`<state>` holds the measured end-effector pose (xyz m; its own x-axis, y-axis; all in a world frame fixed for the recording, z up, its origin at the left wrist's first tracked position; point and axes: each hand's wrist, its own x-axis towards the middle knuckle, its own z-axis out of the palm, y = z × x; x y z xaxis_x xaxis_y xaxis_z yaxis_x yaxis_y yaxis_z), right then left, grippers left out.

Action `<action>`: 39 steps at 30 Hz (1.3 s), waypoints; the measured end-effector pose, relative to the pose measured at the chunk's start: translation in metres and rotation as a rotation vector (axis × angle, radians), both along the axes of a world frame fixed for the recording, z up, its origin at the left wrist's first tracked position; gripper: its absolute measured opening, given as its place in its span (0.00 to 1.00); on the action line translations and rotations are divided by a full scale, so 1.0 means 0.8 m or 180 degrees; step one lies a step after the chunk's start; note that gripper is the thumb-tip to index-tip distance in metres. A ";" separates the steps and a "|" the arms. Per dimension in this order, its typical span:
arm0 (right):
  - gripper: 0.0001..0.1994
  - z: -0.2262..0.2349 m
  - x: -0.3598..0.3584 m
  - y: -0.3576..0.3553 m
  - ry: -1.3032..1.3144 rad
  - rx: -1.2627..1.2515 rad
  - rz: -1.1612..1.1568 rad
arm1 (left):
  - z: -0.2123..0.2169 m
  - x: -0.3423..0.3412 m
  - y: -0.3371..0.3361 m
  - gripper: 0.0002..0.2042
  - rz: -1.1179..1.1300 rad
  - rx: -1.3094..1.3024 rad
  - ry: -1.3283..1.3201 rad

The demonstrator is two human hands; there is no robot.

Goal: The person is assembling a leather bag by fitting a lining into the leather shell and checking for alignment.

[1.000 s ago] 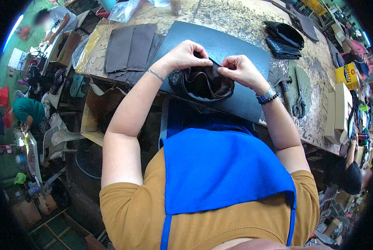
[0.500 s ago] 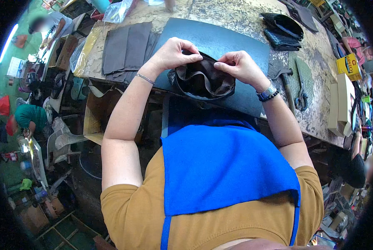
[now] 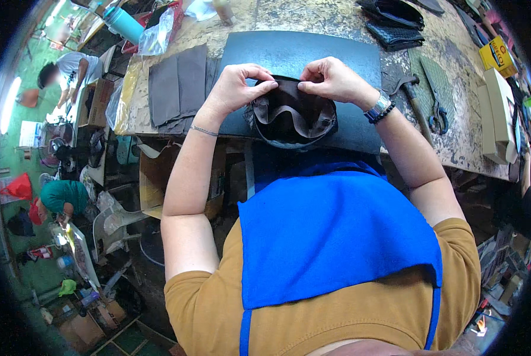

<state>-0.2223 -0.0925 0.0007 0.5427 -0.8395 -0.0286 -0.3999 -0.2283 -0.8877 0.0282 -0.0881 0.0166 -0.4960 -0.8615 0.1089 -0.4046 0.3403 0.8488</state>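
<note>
- Head view: the worn, paint-flaked surface (image 3: 313,16) stretched in front of me, its near edge just beyond my waist.
- My blue apron (image 3: 336,237) covered my chest, over a mustard-brown shirt.
- A dark, smooth board (image 3: 301,50) lay flat on the surface, near its front edge.
- An open cardboard box (image 3: 153,196) stood below that edge, to my left.
- Flat dark-brown sheets (image 3: 176,86) lay overlapping just left of the board.
- The black bag (image 3: 295,121) sat at the board's near side, mouth open towards me, its brown lining in loose folds; whether its base touched the board I couldn't tell.
- Two black pouches (image 3: 394,37) lay past the board's far right corner, one behind the other.
- A pale box (image 3: 500,115) stood at the right end, with a yellow container (image 3: 498,56) just behind it.
- My left hand (image 3: 239,89) pinched the bag's far rim between thumb and forefinger.
- My right hand (image 3: 336,80) pinched the same rim a little further right.
- A hammer (image 3: 418,110) lay right of the board, beside dark scissors (image 3: 436,108).
- A watch (image 3: 376,105) circled my right wrist, a thin bracelet (image 3: 204,130) my left.
</note>
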 end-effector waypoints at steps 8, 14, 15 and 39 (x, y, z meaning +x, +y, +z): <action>0.10 0.005 0.007 -0.007 0.0191 -0.0229 0.0061 | -0.001 -0.004 -0.003 0.06 0.0053 -0.0062 -0.0282; 0.11 0.005 0.011 -0.010 0.0074 -0.0295 0.0111 | -0.001 -0.006 -0.003 0.06 0.0110 0.0057 -0.0255; 0.11 0.009 0.012 -0.010 0.0197 -0.0310 0.0171 | -0.001 -0.006 -0.003 0.07 0.0125 0.0153 -0.0233; 0.11 0.007 0.015 -0.026 0.0225 -0.0816 0.0400 | 0.037 -0.006 0.014 0.11 0.0147 0.0122 -0.1591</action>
